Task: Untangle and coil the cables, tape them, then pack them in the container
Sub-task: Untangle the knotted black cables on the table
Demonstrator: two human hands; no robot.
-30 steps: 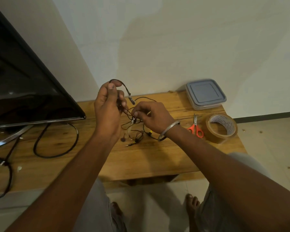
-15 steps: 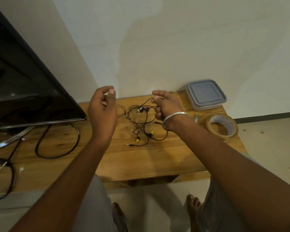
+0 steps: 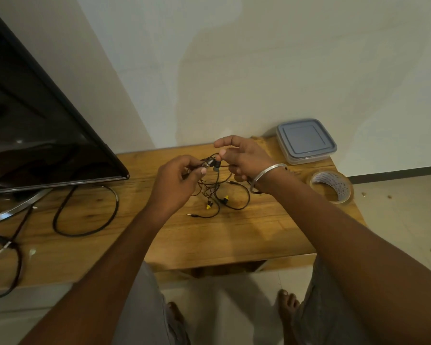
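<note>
1. Your left hand point(image 3: 177, 181) has thumb and forefinger closed on the cluster of small plugs at the top of the cables point(image 3: 219, 195). The cluster is lifted just above the table point(image 3: 234, 240), and the rest of the tangle hangs down onto the wood around the middle, nearer the far edge.
2. Your right hand point(image 3: 244, 158) pinches a strand just beside that cluster, with the forefinger arched loose above it (the lower fingers are curled, and I cannot tell whether they hold a second strand).
3. By my reading you are at the untangling step: nothing is coiled or taped yet.
4. Use the left pinch as your anchor and work one strand at a time with the right.
5. Trace that strand to a free end, such as the loose plug point(image 3: 192, 214) lying toward the near edge. Feed the end back through the loops rather than tugging, because a pull would likely tighten the knot.
6. The tape point(image 3: 330, 186) sits by the right edge. The container point(image 3: 306, 140), lid on, sits at the far right corner.
</note>
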